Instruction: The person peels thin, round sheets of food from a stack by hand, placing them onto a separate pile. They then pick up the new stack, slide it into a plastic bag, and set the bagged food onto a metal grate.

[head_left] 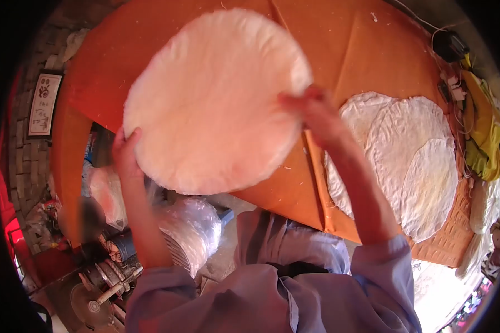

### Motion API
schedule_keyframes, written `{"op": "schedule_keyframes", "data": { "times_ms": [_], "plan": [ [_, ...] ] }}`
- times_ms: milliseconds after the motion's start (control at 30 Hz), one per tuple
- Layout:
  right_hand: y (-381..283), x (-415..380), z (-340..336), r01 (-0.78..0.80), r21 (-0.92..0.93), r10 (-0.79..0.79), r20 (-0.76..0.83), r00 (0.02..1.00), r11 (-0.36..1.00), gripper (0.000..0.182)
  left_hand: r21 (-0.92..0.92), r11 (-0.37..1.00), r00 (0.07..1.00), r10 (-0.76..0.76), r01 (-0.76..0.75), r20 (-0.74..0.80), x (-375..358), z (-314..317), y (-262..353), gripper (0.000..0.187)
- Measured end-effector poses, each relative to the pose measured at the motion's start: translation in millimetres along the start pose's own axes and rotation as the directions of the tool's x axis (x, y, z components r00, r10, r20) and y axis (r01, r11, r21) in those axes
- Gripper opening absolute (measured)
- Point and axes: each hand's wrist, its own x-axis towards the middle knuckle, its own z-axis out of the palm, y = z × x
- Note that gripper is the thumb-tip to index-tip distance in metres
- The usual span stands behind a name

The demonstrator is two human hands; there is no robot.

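One pale round sheet (216, 100) sits rim-pinched in my left hand (126, 155), can't tell my blurred right hand's (319, 115) grip; uneven support could fold it.

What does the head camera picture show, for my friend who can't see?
A bare left hand grips a big, round, pale, flat sheet, with a blurred bare right hand at its opposite edge, above an orange tabletop. Wrinkled, whitish, rounded sheets overlap on the tabletop's right side.

large round pale fluffy sheet (216, 105), raised flat in both hands (311, 111), edges slightly uneven
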Motion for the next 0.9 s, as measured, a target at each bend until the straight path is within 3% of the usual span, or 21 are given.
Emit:
{"op": "schedule_keyframes", "data": {
  "times_ms": [67, 167, 200, 233, 267, 300, 333, 400, 467, 500, 600, 700, 800, 900],
  "plan": [
    [42, 20, 20, -0.243, 0.090, 0.230, 0.140, 0.963, 0.966, 0.039, 0.075, 0.995, 0.997, -0.067, 0.069, -0.037, 21, -38, -62, 0.037],
    [38, 8, 8, -0.052, 0.108, 0.020, 0.280, 0.960, 0.993, 0.051, 0.099, 0.988, 0.991, -0.109, 0.116, -0.075, 25, -43, -83, 0.036],
    [39, 11, 5, 0.022, -0.177, 0.009, 0.177, 0.984, 0.984, 0.056, 0.099, 0.987, 0.989, -0.121, 0.129, -0.084, 19, -38, -82, 0.036],
    [37, 20, 2, 0.067, -0.455, -0.033, 0.082, 0.996, 0.888, 0.061, 0.137, 0.987, 0.991, -0.063, 0.079, -0.119, 11, -32, -74, 0.035],
    [34, 25, -1, 0.077, -0.697, -0.101, 0.007, 0.995, 0.713, 0.066, 0.049, 0.995, 0.981, -0.080, 0.090, -0.177, 7, -38, -78, 0.036],
    [19, 22, -4, 0.019, -0.733, -0.127, -0.091, 0.988, 0.680, 0.082, -0.038, 0.995, 0.967, -0.101, 0.095, -0.235, 2, -47, -80, 0.037],
    [20, 27, -3, 0.055, -0.736, -0.228, -0.137, 0.964, 0.675, 0.080, -0.122, 0.988, 0.950, -0.127, 0.095, -0.286, 0, -51, -82, 0.039],
    [23, 44, 8, 0.120, -0.748, -0.421, -0.227, 0.878, 0.653, 0.076, -0.295, 0.938, 0.954, -0.241, 0.181, -0.180, -8, -47, -87, 0.049],
    [45, 62, 25, 0.236, -0.654, -0.440, -0.165, 0.883, 0.719, 0.081, -0.456, 0.848, 0.942, -0.331, 0.271, -0.058, -12, -33, -91, 0.061],
    [49, 66, 28, 0.297, -0.602, -0.457, -0.130, 0.880, 0.741, 0.084, -0.370, 0.876, 0.927, -0.365, 0.310, -0.088, -15, -16, -83, 0.066],
    [48, 75, 16, 0.132, -0.460, -0.196, -0.094, 0.976, 0.878, 0.083, -0.455, 0.818, 0.930, -0.360, 0.353, 0.074, -13, -7, -102, 0.064],
    [59, 85, 10, 0.133, -0.289, -0.171, -0.110, 0.979, 0.948, 0.071, -0.359, 0.895, 0.912, -0.354, 0.265, -0.209, -22, 37, -86, 0.060],
    [66, 94, 13, 0.169, -0.241, -0.214, -0.177, 0.961, 0.956, 0.062, -0.383, 0.891, 0.927, -0.331, 0.245, -0.176, -24, 44, -84, 0.062],
    [61, 92, 14, 0.217, -0.089, -0.228, -0.134, 0.964, 0.972, 0.057, -0.376, 0.886, 0.918, -0.355, 0.271, -0.176, -19, 36, -97, 0.062]
  ]
}}
